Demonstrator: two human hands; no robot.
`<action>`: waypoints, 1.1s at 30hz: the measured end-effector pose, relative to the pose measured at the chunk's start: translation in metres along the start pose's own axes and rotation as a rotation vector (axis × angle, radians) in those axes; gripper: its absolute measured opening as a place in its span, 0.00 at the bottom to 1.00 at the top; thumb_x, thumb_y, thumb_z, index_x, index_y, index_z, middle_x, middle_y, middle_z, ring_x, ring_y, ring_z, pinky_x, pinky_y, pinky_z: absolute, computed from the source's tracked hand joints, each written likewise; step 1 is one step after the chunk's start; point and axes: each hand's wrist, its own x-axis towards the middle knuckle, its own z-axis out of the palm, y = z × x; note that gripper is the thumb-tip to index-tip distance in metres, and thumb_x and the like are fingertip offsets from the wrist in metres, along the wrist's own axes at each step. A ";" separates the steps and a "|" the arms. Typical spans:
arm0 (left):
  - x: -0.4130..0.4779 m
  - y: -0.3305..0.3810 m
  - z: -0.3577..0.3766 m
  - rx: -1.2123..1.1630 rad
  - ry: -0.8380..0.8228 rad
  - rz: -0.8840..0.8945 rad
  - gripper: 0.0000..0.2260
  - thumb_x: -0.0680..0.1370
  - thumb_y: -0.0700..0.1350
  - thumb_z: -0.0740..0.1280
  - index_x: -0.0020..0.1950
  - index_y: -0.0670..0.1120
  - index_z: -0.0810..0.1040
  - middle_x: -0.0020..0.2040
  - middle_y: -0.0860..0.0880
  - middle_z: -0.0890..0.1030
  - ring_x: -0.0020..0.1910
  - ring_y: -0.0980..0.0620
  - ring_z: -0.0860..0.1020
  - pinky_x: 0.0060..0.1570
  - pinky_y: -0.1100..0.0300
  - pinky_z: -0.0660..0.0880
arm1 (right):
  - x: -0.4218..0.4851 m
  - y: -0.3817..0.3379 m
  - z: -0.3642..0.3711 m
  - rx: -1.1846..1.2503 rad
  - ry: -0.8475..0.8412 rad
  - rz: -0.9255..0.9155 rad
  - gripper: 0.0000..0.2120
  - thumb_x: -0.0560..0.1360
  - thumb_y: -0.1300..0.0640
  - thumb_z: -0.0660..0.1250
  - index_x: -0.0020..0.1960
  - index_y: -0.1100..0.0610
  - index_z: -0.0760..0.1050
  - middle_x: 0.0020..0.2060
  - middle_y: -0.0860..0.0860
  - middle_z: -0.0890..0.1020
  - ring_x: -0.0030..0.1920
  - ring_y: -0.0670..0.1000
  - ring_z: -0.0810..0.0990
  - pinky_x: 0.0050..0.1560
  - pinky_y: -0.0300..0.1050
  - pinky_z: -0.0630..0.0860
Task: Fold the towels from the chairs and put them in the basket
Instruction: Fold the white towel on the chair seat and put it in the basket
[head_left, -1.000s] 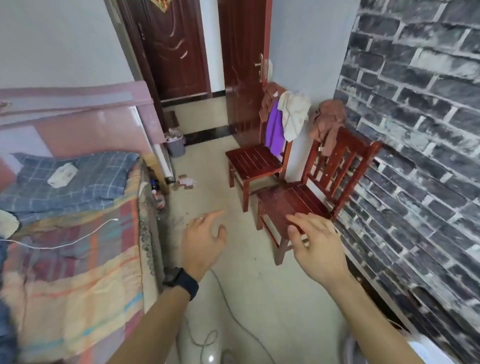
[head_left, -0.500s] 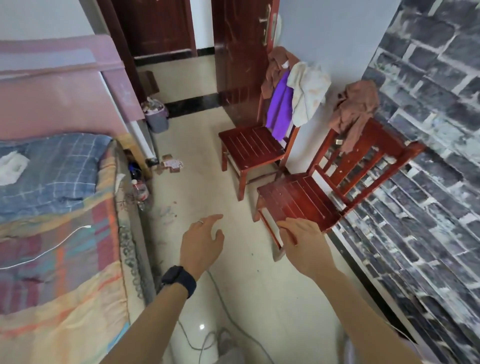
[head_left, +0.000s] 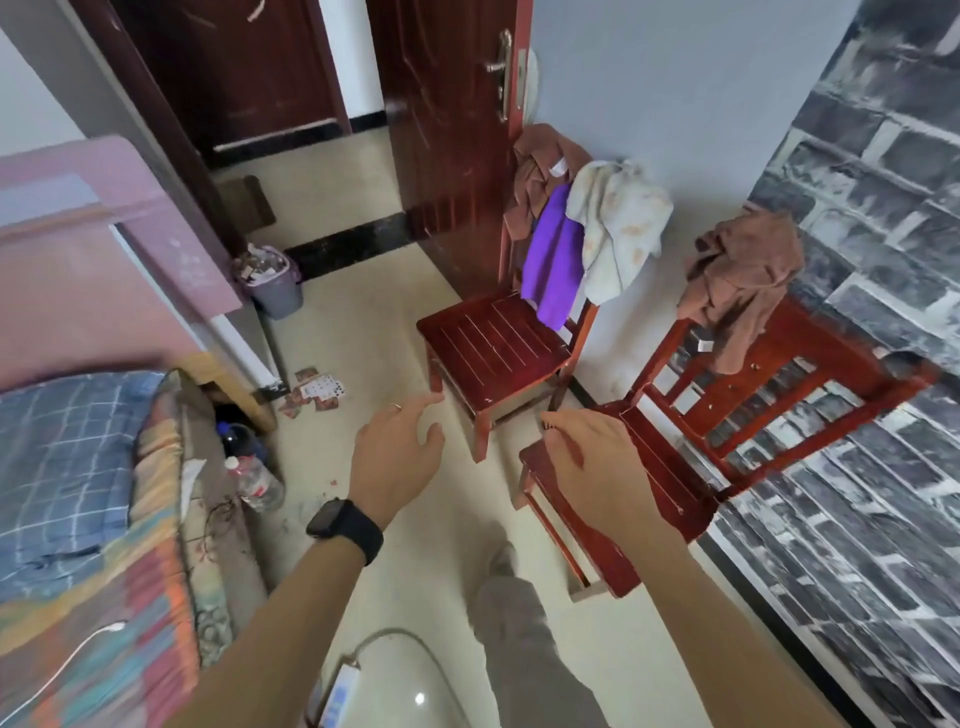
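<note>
Head view, looking down and forward. Nothing held: left hand (head_left: 397, 447) slack, fingers loosely spread, above bare floor (head_left: 363, 322). Right hand (head_left: 597, 457) likewise empty, fingers relaxed and apart, poised at the near chair (head_left: 810, 395), over the front edge of its seat. Impossible to say whether touching the wood.

Nearest piece of work: brown towel (head_left: 743, 275), slung over the top rail of that chair's back, at the corner closest to the far chair (head_left: 493, 343). Ahead of the right hand, up and to its right, across the whole seat. Well apart from the left hand, so probably a job for the right. Hanging bunched and crumpled, long axis roughly straight down the slats, no clean edge or corner on show; likely to need a shake-out before any fold.

Further off, crowded along the far chair's top rail: a second brown towel (head_left: 535, 176) at the door-side corner, a purple towel (head_left: 553, 260) in the middle dropping smooth to the rear edge of the seat, a cream towel (head_left: 618, 228) rumpled over the wall-side corner, overlapping the purple one.

No basket anywhere in view.
</note>
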 end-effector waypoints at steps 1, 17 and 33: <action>0.027 0.004 -0.001 -0.006 0.005 0.016 0.18 0.78 0.47 0.63 0.68 0.54 0.73 0.58 0.49 0.81 0.58 0.46 0.77 0.59 0.47 0.74 | 0.023 0.004 0.002 0.005 0.002 0.009 0.17 0.83 0.46 0.53 0.64 0.44 0.77 0.62 0.40 0.79 0.66 0.46 0.73 0.69 0.40 0.58; 0.404 0.077 0.008 -0.033 -0.121 0.254 0.18 0.78 0.48 0.64 0.68 0.54 0.73 0.64 0.52 0.78 0.64 0.51 0.75 0.62 0.49 0.74 | 0.330 0.056 -0.040 0.137 0.195 0.263 0.16 0.82 0.48 0.60 0.68 0.47 0.76 0.66 0.42 0.77 0.69 0.49 0.69 0.66 0.40 0.64; 0.728 0.156 0.125 0.323 -0.341 0.931 0.29 0.73 0.57 0.64 0.75 0.55 0.68 0.77 0.45 0.67 0.75 0.36 0.63 0.68 0.35 0.64 | 0.557 0.116 -0.040 0.030 0.345 0.997 0.29 0.77 0.38 0.62 0.76 0.43 0.62 0.74 0.50 0.64 0.69 0.59 0.71 0.57 0.55 0.76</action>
